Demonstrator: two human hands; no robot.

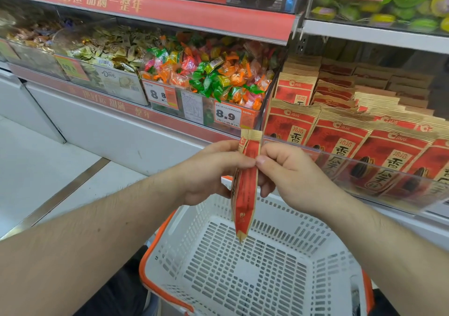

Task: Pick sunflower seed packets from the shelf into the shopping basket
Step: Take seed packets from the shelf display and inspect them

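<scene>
Both the left hand (213, 169) and the right hand (286, 172) pinch the packet (245, 194) edge-on above the basket (243, 279), and if they let go crookedly it might bounce out onto the floor.

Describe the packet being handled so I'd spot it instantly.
Start at the white shopping basket at the bottom. Directly above it, the left hand and right hand pinch one red sunflower seed packet. Unlike the shelved packets, it hangs edge-on, vertical.
</scene>
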